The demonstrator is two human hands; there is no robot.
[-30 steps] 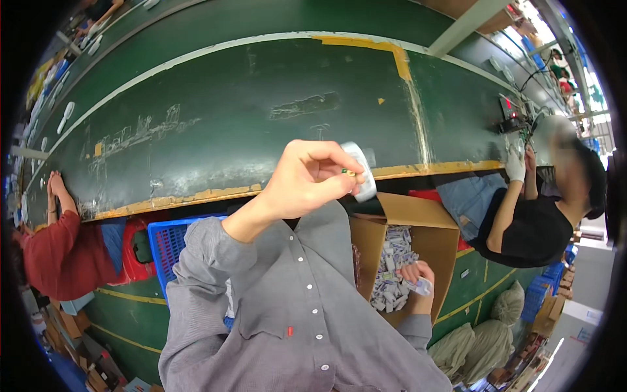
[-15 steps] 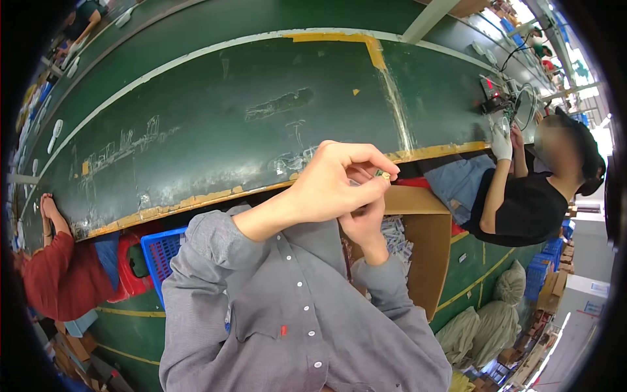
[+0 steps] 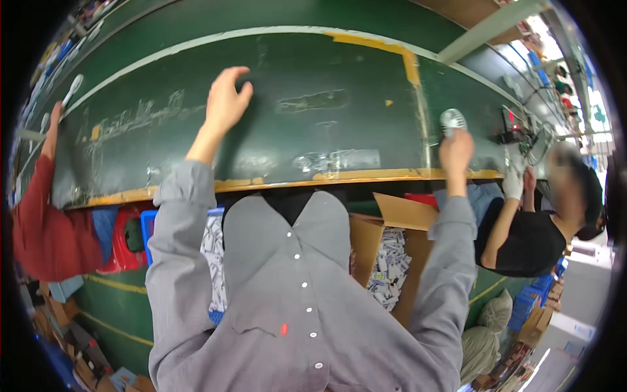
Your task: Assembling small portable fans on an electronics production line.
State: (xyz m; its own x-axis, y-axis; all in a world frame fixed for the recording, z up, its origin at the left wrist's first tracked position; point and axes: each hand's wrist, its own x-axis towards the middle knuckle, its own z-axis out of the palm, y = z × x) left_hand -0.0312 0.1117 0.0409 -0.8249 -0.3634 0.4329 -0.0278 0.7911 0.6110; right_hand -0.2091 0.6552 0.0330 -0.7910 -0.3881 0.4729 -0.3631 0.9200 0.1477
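My left hand (image 3: 225,104) is raised over the green workbench (image 3: 287,137), its fingers apart and nothing in them. Off to the right, my right hand (image 3: 456,155) is closed around the lower part of a white, brush-like thing (image 3: 452,119). Its rounded head has dark slots and points away from me; my fingers hide the handle end. Below the bench edge, right of my lap, an open cardboard box (image 3: 367,245) holds many small white pieces (image 3: 389,268). A blue crate (image 3: 149,228) with white pieces stands on my left, partly behind my sleeve.
At the right, a person in black (image 3: 532,245), one hand white-gloved, sits by a small device with a red light (image 3: 512,124). A person in red (image 3: 49,222) reaches toward a white long-handled thing (image 3: 73,90) on the left. A pale post (image 3: 490,29) rises at far right.
My hands were together, pinching a small yellow-green piece that no longer shows. They have parted: the left went up and left, the right went right and now grips the white thing.
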